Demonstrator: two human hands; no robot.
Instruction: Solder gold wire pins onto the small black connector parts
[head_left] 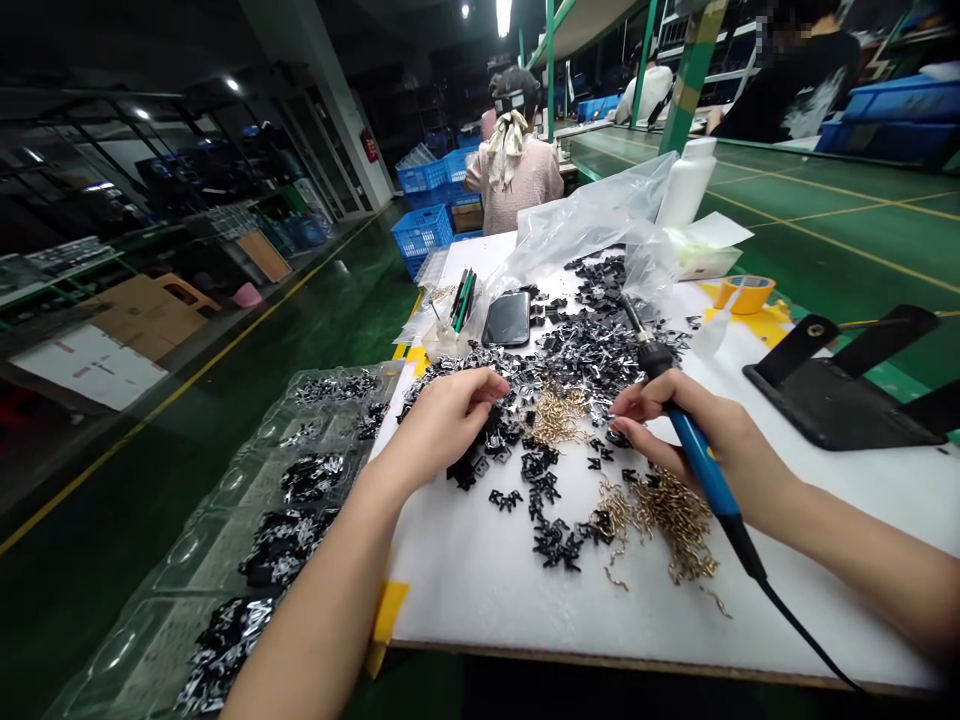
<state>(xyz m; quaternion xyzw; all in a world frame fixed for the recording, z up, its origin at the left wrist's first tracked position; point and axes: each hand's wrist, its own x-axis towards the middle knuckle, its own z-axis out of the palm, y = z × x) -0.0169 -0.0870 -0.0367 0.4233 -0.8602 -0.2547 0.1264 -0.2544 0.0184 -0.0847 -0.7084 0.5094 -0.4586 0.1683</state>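
My right hand (720, 440) holds a soldering iron (699, 458) with a blue handle, its metal tip pointing up and away over the parts. The thumb and index finger of that hand come close together beside small black pieces (600, 455). My left hand (454, 415) is closed at the left side of the heap of black and shiny metal clips (585, 350); whatever its fingertips hold is hidden. Between the hands lies a small pile of brass-coloured bent pins (556, 415). A larger pile of such pins (675, 520) sits below my right hand.
Clear plastic trays (217, 540) filled with parts stand left of the white table (480, 590). On the table are a phone (507, 319), a cup of pens (448, 340), a plastic bag (592, 225), a white bottle (687, 183), yellow tape (745, 294) and a black bracket (847, 400). A person (519, 165) sits ahead.
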